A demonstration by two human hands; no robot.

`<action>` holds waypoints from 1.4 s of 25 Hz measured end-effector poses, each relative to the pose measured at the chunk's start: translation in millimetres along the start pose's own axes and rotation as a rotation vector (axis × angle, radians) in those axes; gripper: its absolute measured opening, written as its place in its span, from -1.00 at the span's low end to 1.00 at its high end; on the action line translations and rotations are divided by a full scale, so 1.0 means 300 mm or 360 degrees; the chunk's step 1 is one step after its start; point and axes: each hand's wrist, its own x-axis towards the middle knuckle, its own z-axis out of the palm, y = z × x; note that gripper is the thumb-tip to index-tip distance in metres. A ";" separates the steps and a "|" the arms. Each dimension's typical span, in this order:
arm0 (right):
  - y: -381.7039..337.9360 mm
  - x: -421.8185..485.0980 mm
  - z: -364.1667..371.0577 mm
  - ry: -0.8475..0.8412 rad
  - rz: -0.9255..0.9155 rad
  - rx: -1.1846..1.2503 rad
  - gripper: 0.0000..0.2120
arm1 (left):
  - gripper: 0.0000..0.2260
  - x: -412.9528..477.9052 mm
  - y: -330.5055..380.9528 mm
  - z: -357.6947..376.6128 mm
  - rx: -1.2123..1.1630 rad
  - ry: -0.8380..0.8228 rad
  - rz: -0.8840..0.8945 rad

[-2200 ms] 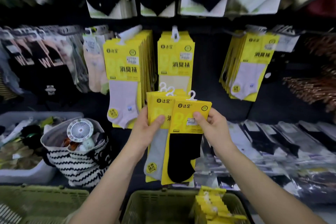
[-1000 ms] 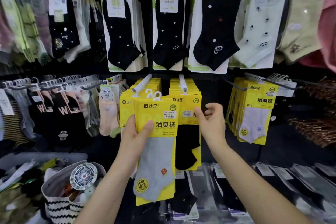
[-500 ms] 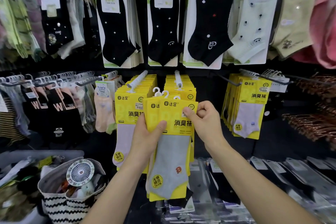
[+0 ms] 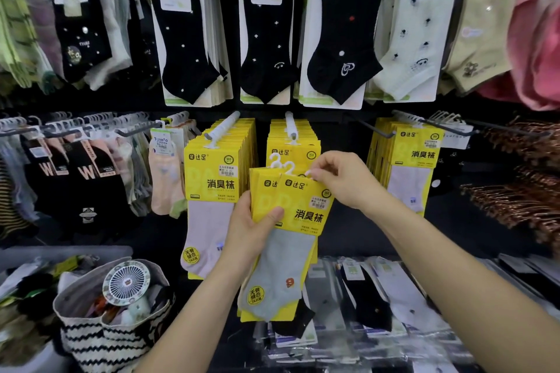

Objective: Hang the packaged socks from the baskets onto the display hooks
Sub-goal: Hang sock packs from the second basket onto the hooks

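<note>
My left hand (image 4: 253, 232) grips a small stack of yellow-carded sock packs (image 4: 298, 206), thumb on the front card; the front pack shows a grey sock. My right hand (image 4: 342, 180) pinches the white plastic hanger at the top right corner of the front pack. The stack hangs in front of the middle white display hook (image 4: 290, 126), which carries a row of the same yellow packs. Another white hook (image 4: 222, 127) to the left carries yellow packs with pale socks. The baskets are out of view.
Black and cream socks hang on cards in the row above. A third yellow group (image 4: 409, 160) hangs at right, dark socks on hooks at left. A striped bag with a small white fan (image 4: 125, 283) stands lower left. Bagged socks lie on the shelf below.
The view has risen from the baskets to the rack. My right hand left a black-sock pack by the middle hook, then came back and moved up to pinch the front pack's hanger.
</note>
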 end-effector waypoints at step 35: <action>-0.030 -0.029 0.073 0.0184 0.0151 0.0326 -0.70 | -0.78 -0.031 0.044 -0.009 -0.0159 0.0135 -0.0002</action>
